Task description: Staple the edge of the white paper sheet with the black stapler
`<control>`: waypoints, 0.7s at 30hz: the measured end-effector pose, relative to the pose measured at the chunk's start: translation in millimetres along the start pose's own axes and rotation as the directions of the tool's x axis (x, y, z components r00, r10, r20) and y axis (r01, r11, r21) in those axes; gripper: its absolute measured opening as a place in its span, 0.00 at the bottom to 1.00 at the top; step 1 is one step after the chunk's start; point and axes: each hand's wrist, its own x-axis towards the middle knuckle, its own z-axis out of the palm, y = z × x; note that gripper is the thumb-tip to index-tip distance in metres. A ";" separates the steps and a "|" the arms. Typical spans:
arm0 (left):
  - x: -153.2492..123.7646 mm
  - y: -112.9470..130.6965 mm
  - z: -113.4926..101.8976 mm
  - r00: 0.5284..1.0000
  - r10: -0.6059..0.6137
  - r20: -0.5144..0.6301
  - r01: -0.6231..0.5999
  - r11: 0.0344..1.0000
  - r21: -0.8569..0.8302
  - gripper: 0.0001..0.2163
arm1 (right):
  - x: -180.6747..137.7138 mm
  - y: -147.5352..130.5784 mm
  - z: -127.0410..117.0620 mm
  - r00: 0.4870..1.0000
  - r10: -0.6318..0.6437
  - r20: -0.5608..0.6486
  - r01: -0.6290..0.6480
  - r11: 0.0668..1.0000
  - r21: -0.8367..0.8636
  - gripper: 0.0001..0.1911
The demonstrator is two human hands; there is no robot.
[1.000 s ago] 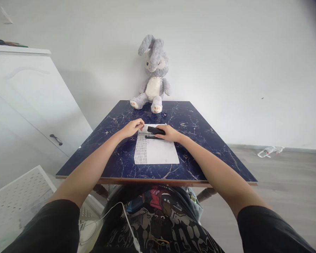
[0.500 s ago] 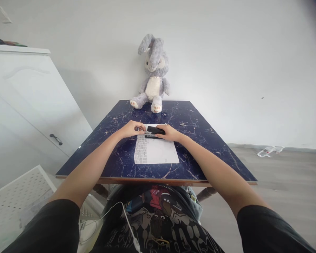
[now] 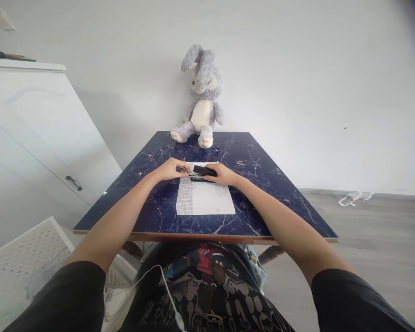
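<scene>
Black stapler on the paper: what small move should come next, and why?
Probably lower the top of the black stapler onto its base. The right hand holds its rear, the top looks lifted off the lower rail, and the fingertips of the left hand sit at its front end, over the far edge of the paper sheet. Whether they pinch anything is too small to tell.

left hand (image 3: 171, 169) and right hand (image 3: 223, 174) stretched forward, curled, close together.
</scene>
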 end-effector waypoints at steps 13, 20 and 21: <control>0.0 -1.6 0.4 0.999 -0.006 0.031 0.006 1.000 -0.001 0.12 | 0.2 1.2 0.5 1.000 0.003 0.000 -0.003 1.000 0.005 0.17; -5.4 -8.8 -15.0 0.993 0.036 0.109 -0.045 0.995 0.086 0.10 | -0.3 -2.2 -2.2 1.000 -0.003 0.012 0.003 1.000 0.013 0.18; -6.5 -10.3 -18.7 0.993 0.036 0.116 -0.048 0.994 0.100 0.10 | -0.4 -3.2 -3.1 1.000 0.002 0.016 -0.002 1.000 0.015 0.17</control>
